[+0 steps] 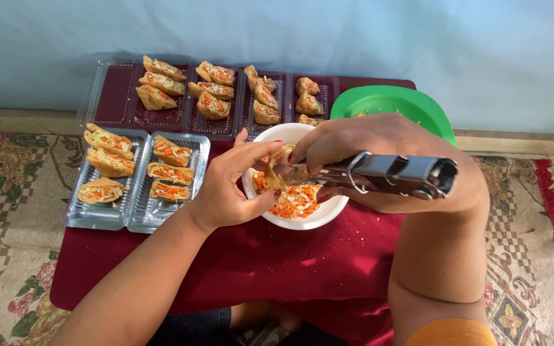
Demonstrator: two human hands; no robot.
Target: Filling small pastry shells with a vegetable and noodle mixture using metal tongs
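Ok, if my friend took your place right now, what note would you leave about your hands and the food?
Left hand: holds an open pouch over the white bowl.
Right hand: grips metal tongs, tips at the pouch.
Bowl holds shredded carrot mix.
Done: stuffed pouches fill the near trays and most of the far tray.
Left: this pouch; the far tray's left end is bare. A green plate sits behind the bowl.

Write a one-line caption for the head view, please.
Left hand holds a tofu pocket over a white bowl while right hand stuffs it using metal tongs.
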